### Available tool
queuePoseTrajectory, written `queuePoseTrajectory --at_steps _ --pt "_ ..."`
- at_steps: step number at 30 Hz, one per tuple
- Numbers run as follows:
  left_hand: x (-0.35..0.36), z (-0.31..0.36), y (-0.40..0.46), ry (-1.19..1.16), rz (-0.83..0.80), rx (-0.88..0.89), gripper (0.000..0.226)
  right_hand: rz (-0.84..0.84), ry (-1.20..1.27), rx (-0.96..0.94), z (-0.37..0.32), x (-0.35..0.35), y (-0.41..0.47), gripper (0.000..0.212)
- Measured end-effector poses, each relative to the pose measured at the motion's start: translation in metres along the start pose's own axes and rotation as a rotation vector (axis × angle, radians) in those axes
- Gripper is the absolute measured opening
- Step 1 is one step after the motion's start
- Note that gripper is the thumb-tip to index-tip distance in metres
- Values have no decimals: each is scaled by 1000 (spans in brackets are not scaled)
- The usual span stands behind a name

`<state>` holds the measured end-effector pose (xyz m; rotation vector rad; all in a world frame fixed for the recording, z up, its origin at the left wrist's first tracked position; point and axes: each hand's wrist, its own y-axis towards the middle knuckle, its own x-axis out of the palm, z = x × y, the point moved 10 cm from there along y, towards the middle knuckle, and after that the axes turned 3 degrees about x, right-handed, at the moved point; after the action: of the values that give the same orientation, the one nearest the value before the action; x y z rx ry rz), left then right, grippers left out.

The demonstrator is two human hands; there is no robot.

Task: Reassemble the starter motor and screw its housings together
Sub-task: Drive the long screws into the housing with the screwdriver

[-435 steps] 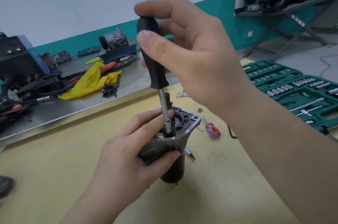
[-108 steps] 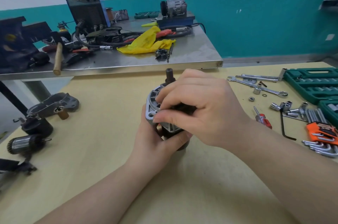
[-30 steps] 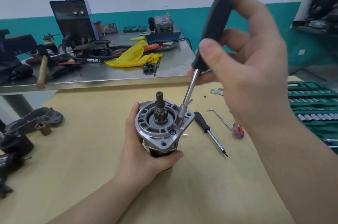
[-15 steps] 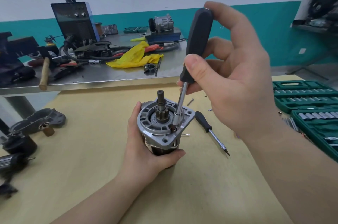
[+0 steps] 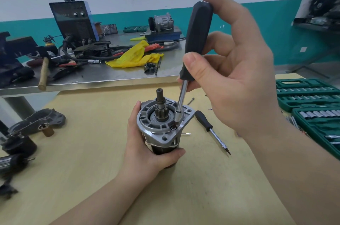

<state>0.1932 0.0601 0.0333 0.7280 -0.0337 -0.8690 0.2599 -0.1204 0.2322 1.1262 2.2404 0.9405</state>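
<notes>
Two hands at work on one upright unit. Your left hand [image 5: 147, 151] wraps the dark body of the starter motor [image 5: 163, 123], which stands on end on the yellow table [image 5: 92, 151], pinion shaft [image 5: 160, 101] pointing up; that clasp reads as a brace against twist. Your right hand [image 5: 233, 70] grasps the black-handled screwdriver [image 5: 197, 40], thumb pressed on the lower handle, fingers curled near the cap, likely for spinning it. Shaft tilts slightly; its tip meets a screw [image 5: 173, 128] in the silver end housing [image 5: 165, 136]. Flange faces you, so the screw head stays in sight. Spare driver [image 5: 211, 131] lies just beside the motor, a loose screw [image 5: 190, 101] behind it. Socket set [image 5: 309, 96] sits open at your right, within reach. Whether the screw is fully seated, cannot tell.
</notes>
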Motion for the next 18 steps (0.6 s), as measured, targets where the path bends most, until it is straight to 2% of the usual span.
queuePoseTrajectory --at_steps 7,11,15,18 --pt "-1 0 -1 -3 -5 15 142 -22 -39 -16 1 4 1 56" --pt "2 6 -1 8 -17 45 143 -62 -45 -46 -4 12 8 66" --pt "7 13 0 -19 -69 78 138 -145 -51 -42 -5 26 20 50" --pt "10 16 0 -59 -98 82 132 -211 90 -18 -3 33 21 35"
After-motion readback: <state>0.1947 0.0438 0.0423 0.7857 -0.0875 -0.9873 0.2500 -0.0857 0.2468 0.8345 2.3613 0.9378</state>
